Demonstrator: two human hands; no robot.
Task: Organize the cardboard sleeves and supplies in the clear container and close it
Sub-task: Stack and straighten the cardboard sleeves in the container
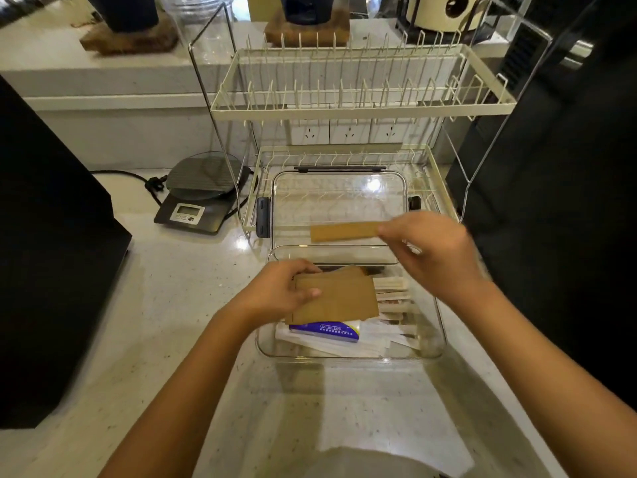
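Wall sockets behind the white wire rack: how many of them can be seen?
3, in a row on the wall under the rack's upper shelf: left white wall socket, middle, right. More may be hidden behind the rack.

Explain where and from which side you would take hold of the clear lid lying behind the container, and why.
Take the clear lid by its near long edge, coming from the front over the container. It lies flat in the rack's lower tier; latches sit on its left, right and far edges, and the near edge faces the person, though the right hand hovers there.
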